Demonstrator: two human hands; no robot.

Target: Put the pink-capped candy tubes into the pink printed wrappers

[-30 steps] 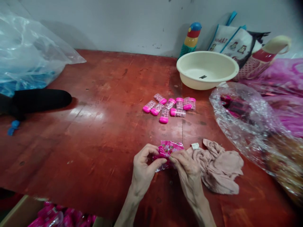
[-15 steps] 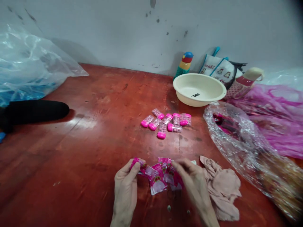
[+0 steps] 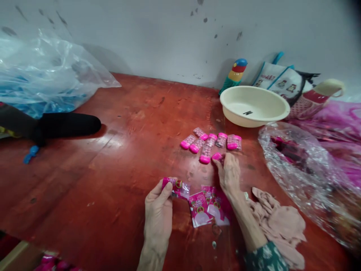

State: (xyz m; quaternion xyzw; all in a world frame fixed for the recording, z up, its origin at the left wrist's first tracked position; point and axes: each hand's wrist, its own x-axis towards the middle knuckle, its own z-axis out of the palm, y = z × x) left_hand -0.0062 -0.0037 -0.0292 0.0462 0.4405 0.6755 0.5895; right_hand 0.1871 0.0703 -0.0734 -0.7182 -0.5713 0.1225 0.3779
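Observation:
Between its thumb and fingers my left hand (image 3: 158,210) pinches a small pink printed packet (image 3: 178,185), its clear end pointing right. My right hand (image 3: 229,175) reaches forward and closes its fingers round a small clear candy container with a pink cap (image 3: 217,156); most of that container is hidden under the fingers. Several similar containers filled with pale pink balls (image 3: 206,150) lie in a loose cluster just beyond. Flat pink packets (image 3: 200,209) overlap on the table between my two hands, partly covered by my right wrist.
A cream basin (image 3: 254,122) stands at the back, near a colourful bottle (image 3: 234,75) and a printed bag (image 3: 278,79). On the right lie a crumpled cloth (image 3: 282,226) and a clear plastic bag (image 3: 284,180). At left, a dark-sleeved arm (image 3: 67,125) rests before a large plastic bag (image 3: 62,71).
My right hand has moved forward from the flat packets to the containers and closed on one. My left hand keeps its packet. The view has shifted left, and the dark-sleeved arm shows more.

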